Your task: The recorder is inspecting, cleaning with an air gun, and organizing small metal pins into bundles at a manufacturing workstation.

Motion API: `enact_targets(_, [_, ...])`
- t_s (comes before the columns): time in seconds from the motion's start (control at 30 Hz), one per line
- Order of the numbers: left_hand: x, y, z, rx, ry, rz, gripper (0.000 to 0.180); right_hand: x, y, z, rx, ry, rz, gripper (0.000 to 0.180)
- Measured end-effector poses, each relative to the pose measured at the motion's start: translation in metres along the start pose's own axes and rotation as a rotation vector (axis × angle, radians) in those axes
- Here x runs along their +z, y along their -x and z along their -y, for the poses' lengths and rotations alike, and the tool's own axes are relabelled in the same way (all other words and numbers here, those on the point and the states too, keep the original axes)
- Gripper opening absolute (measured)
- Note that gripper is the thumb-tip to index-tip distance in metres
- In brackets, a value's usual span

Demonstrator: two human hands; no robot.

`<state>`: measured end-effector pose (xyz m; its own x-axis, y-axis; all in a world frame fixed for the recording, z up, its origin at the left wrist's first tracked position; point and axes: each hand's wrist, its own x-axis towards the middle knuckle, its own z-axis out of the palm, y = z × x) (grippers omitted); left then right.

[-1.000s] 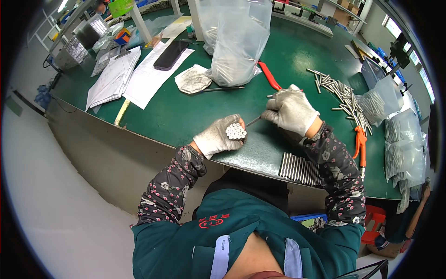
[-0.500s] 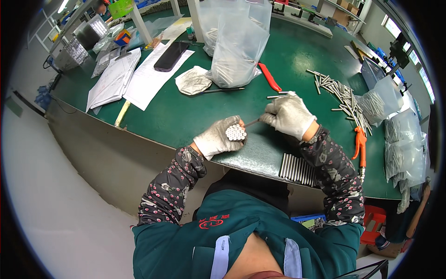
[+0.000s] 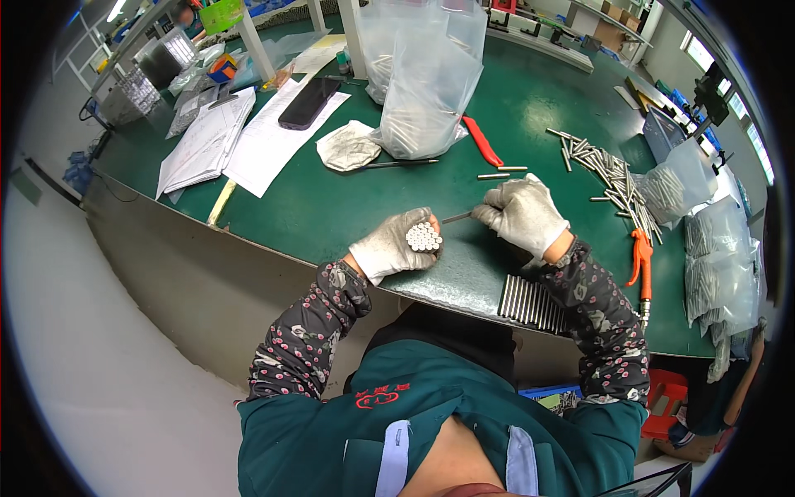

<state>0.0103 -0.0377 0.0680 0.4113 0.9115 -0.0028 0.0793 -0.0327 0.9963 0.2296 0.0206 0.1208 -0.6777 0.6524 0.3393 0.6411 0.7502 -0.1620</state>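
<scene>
Rod bundle (image 3: 423, 237) enclosed by left fingers (image 3: 397, 234).

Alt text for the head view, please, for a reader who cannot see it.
A person's gloved left hand grips a bundle of short metal rods end-on, while the gloved right hand brings a single rod toward it, above a green table. More loose rods, clear plastic bags and papers lie around.

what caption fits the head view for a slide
Gloved left hand grips a rod bundle; right hand pinches one rod over green bench.
</scene>
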Motion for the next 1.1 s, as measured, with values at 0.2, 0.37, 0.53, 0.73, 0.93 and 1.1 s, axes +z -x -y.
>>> enact_targets(0.2, [0.001,0.002,-0.003,-0.027,-0.023,-0.039,0.035,0.01,-0.001,0.011,0.006,-0.015,0.032,0.023])
enact_targets(0.37, [0.001,0.001,-0.002,-0.032,0.046,-0.016,0.035,0.0,0.003,0.003,-0.027,0.055,0.001,0.031])
enact_targets(0.53, [0.001,0.001,0.002,-0.031,0.046,-0.037,0.033,0.007,0.003,0.016,0.02,0.03,-0.011,0.022])
enact_targets(0.73, [-0.002,-0.003,-0.001,-0.026,0.013,0.005,0.032,0.007,0.015,0.001,0.039,0.101,-0.036,0.025])
enact_targets(0.93, [-0.002,0.001,-0.001,-0.069,0.023,-0.027,0.039,0.0,0.007,0.029,0.061,-0.03,0.028,0.03])
enact_targets(1.1, [-0.002,-0.001,-0.001,-0.1,0.071,-0.013,0.044,0.003,0.005,0.028,0.105,-0.033,0.079,0.03])
